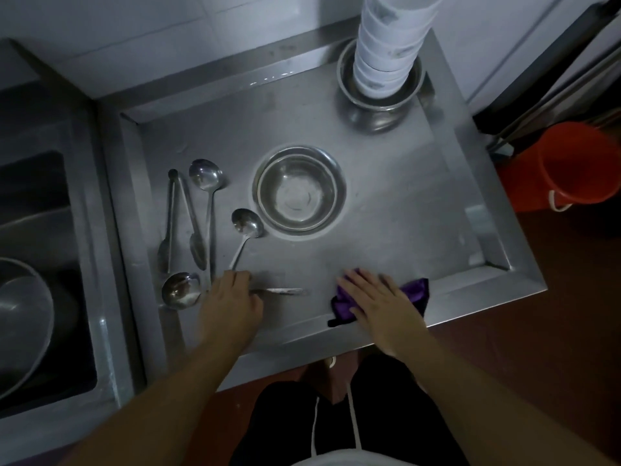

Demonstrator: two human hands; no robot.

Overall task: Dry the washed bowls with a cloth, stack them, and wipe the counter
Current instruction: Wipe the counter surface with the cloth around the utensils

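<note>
Right hand (379, 306) flat on cloth (415, 290), wiping worktop (386, 223); left hand (232, 302) grips ladle handle (285, 291) (lift utensils, press evenly).

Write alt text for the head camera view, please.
A person's right hand presses a purple cloth flat on a steel counter, while the left hand holds a ladle by its handle. Behind stand a steel bowl and stacked white bowls.

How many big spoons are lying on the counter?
3. One ladle lies farthest back beside the tongs, one ladle sits next to the steel bowl, and one ladle lies nearest, its handle under the left hand. None looks hidden.
</note>
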